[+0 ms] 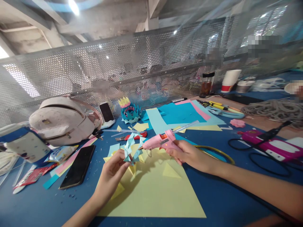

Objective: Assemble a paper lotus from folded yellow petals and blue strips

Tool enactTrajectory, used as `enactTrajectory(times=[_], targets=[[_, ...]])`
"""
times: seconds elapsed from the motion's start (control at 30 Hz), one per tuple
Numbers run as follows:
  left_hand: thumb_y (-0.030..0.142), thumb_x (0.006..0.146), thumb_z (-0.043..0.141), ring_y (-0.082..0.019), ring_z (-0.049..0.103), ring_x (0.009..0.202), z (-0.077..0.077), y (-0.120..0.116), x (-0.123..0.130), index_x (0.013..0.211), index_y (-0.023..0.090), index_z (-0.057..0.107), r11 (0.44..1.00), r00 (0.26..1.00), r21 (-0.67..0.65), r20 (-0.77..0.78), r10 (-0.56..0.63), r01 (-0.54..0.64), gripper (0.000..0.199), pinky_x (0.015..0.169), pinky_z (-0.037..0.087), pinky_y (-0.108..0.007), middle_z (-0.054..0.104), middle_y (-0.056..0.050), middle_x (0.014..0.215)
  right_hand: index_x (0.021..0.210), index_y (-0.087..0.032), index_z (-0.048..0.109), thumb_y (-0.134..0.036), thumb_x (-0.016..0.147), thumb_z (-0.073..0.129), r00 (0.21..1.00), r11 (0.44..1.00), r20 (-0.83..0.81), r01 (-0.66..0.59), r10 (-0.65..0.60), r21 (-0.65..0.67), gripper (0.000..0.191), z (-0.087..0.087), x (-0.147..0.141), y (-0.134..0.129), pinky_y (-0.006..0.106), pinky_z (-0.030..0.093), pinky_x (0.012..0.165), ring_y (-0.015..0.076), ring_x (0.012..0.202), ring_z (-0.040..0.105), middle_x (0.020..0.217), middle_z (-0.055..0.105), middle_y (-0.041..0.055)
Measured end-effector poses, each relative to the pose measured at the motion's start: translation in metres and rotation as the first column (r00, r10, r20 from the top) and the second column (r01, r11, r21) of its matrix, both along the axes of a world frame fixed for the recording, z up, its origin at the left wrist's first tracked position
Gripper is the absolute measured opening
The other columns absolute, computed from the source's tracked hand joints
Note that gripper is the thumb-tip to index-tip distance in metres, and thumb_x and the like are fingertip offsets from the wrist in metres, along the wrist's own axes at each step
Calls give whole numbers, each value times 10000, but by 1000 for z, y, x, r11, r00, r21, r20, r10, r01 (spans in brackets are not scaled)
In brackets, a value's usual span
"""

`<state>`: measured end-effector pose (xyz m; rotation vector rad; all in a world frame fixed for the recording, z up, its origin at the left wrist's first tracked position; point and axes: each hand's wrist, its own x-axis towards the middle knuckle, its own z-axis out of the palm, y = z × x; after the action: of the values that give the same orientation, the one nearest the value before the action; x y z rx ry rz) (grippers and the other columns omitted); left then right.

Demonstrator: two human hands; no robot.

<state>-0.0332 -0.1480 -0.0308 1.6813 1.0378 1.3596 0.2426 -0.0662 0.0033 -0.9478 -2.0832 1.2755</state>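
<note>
"How would you handle this light-blue ring of folded paper point(129, 147)?"
"I'd steady it, dab sparingly, and keep skin off the pointed nozzle point(140, 148), likely hot."
"Where is it?"
"Centre of the frame, pinched in the left hand point(115, 165); the right hand point(183, 153), to its right, grips the pink plastic glue gun point(157, 142). Nozzle contact, I can't tell."
</note>
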Motion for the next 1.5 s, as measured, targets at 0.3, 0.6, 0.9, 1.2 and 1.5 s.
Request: enactTrajectory(times=[0.3, 0.6, 0.9, 1.2, 1.5], targets=[[237, 952, 547, -156, 528, 932, -1, 1, -2, 883, 221, 608, 1000, 1000, -14, -15, 7, -7, 93, 824, 439, -227, 537, -20, 925, 775, -181, 529, -585, 873, 518, 1000, 999, 9, -19, 18, 35, 416, -1, -1, -2, 232, 375, 474, 122, 502, 463, 547, 463, -31], [239, 951, 550, -159, 549, 928, -5, 1, -3, 899, 218, 603, 999, 1000, -31, -12, 10, -10, 77, 828, 441, -245, 538, -22, 959, 791, -167, 542, -578, 891, 515, 997, 996, 27, -68, 66, 62, 424, -9, -1, 0, 213, 393, 468, 113, 509, 480, 562, 451, -34], [222, 953, 542, -158, 536, 912, 0, 1, -3, 893, 213, 608, 999, 1000, 23, -3, 24, -24, 89, 819, 446, -244, 522, -24, 927, 936, -160, 599, -598, 878, 503, 997, 996, 79, -13, 6, 88, 453, -1, 0, 1, 243, 400, 476, 132, 509, 478, 580, 483, -19], [218, 968, 518, -153, 513, 903, -3, 0, -5, 914, 225, 592, 1000, 997, 15, -81, -13, 14, 92, 815, 417, -248, 511, -19, 934, 916, -152, 636, -579, 885, 512, 996, 993, 88, -24, 14, 114, 445, -2, -1, 0, 230, 415, 504, 126, 561, 500, 688, 529, 8], [223, 975, 503, -167, 523, 924, -2, 0, -5, 929, 223, 599, 1000, 994, 5, -105, -29, 30, 106, 831, 408, -270, 534, -29, 953, 885, -150, 625, -566, 894, 510, 995, 989, 97, -14, 0, 146, 431, -6, 0, 1, 227, 405, 513, 124, 575, 497, 725, 538, 16]])
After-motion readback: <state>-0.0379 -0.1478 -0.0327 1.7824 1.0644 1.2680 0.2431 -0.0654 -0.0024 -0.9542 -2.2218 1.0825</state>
